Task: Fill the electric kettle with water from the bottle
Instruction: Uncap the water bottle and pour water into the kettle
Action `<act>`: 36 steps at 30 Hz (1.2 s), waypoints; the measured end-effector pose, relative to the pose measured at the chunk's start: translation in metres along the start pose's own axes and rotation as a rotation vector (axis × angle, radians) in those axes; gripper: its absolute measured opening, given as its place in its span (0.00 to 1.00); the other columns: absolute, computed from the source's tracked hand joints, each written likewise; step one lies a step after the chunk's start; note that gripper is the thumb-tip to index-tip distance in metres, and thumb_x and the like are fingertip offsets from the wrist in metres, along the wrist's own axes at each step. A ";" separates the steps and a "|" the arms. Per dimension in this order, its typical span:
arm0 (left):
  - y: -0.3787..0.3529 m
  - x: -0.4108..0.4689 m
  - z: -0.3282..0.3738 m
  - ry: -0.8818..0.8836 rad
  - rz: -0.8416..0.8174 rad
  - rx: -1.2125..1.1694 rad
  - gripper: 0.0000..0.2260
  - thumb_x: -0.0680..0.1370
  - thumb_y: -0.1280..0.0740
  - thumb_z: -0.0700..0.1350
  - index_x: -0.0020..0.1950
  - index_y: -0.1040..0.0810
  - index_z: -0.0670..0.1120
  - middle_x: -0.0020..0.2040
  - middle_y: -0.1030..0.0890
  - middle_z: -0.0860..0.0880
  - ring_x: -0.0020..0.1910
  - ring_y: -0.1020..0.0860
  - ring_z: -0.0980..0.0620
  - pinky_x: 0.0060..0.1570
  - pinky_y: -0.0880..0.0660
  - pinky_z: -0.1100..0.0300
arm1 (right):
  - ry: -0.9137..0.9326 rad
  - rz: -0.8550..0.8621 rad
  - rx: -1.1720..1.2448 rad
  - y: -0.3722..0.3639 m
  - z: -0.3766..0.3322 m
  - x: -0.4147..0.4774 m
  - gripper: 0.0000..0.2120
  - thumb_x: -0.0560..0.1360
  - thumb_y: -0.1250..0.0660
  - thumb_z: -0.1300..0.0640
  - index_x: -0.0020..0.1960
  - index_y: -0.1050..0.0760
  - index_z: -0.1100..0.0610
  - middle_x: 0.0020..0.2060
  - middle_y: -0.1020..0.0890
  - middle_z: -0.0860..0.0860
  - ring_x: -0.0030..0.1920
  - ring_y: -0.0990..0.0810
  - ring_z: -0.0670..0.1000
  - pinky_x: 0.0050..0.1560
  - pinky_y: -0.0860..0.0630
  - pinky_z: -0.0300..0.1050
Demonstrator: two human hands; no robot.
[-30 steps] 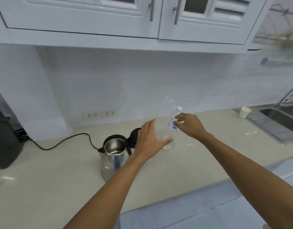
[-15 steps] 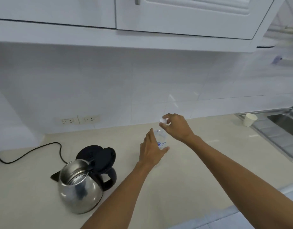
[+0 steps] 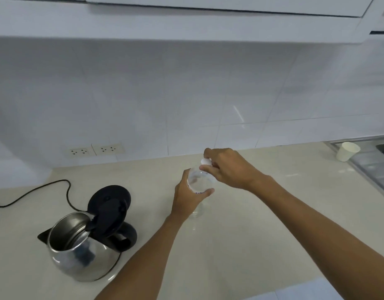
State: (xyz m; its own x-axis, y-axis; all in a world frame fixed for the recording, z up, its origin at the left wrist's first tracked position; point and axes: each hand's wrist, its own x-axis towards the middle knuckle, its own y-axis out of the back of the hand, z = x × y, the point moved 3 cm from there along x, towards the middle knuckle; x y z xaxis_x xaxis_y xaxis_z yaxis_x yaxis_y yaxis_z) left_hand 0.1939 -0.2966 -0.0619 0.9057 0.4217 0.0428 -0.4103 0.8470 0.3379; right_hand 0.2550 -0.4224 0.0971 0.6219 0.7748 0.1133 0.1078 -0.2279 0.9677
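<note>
Two bare forearms reach forward over a pale countertop (image 3: 241, 245). The left hand (image 3: 187, 199) wraps around the body of a clear bottle (image 3: 198, 184), which stands upright on the counter, neck up; the right hand (image 3: 228, 167) pinches its white cap (image 3: 206, 162) between thumb and fingers. Well to the left, a steel electric kettle (image 3: 78, 250) sits with its black lid (image 3: 110, 213) tipped open, a black cord (image 3: 35, 193) trailing behind it. Farther back are twin wall sockets (image 3: 94, 150) and, far right, a paper cup (image 3: 348, 151) beside the sink edge.
</note>
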 end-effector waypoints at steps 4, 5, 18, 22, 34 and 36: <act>0.014 -0.006 0.010 -0.063 -0.064 0.011 0.30 0.67 0.15 0.50 0.62 0.28 0.62 0.56 0.20 0.72 0.58 0.21 0.68 0.55 0.29 0.75 | 0.108 -0.129 0.071 0.014 0.000 -0.004 0.10 0.82 0.36 0.48 0.59 0.25 0.53 0.40 0.27 0.42 0.42 0.25 0.50 0.43 0.30 0.44; 0.018 -0.011 0.012 -0.072 -0.089 0.007 0.30 0.68 0.15 0.49 0.62 0.27 0.62 0.58 0.19 0.71 0.59 0.20 0.66 0.57 0.27 0.72 | 0.132 -0.178 0.082 0.021 -0.004 -0.005 0.10 0.82 0.36 0.48 0.60 0.25 0.51 0.42 0.25 0.42 0.43 0.25 0.49 0.46 0.28 0.44; 0.125 -0.114 0.068 -0.114 -0.211 -0.081 0.32 0.63 0.15 0.58 0.62 0.26 0.58 0.57 0.16 0.58 0.57 0.17 0.55 0.51 0.16 0.51 | 0.025 -0.173 -0.121 0.078 -0.149 -0.045 0.21 0.82 0.43 0.36 0.54 0.23 0.52 0.42 0.18 0.53 0.41 0.21 0.50 0.43 0.25 0.48; 0.181 -0.163 0.073 -0.134 -0.272 -0.102 0.29 0.67 0.15 0.48 0.63 0.24 0.50 0.56 0.15 0.54 0.49 0.15 0.50 0.41 0.17 0.55 | 0.133 -0.218 -0.065 0.089 -0.216 -0.065 0.15 0.84 0.42 0.42 0.59 0.21 0.49 0.43 0.17 0.46 0.38 0.21 0.39 0.43 0.28 0.40; 0.354 -0.224 0.038 -0.058 -0.144 0.220 0.31 0.61 0.14 0.56 0.58 0.24 0.53 0.52 0.15 0.54 0.53 0.15 0.51 0.57 0.18 0.44 | 0.266 -0.046 0.231 0.068 -0.332 -0.071 0.15 0.79 0.31 0.64 0.59 0.17 0.47 0.58 0.17 0.46 0.55 0.18 0.48 0.62 0.21 0.50; 0.371 -0.224 0.032 -0.019 -0.109 0.280 0.31 0.60 0.14 0.58 0.58 0.25 0.55 0.52 0.16 0.55 0.51 0.16 0.52 0.54 0.17 0.45 | 0.254 0.012 0.264 0.057 -0.335 -0.071 0.13 0.80 0.31 0.61 0.60 0.18 0.46 0.56 0.17 0.47 0.55 0.17 0.49 0.61 0.21 0.50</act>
State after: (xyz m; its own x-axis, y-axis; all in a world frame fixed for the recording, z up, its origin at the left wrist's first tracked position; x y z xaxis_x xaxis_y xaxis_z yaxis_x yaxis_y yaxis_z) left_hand -0.1575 -0.0868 0.0845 0.9457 0.3249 0.0085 -0.2676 0.7635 0.5877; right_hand -0.0426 -0.2931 0.2193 0.4158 0.8853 0.2084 0.3192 -0.3566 0.8781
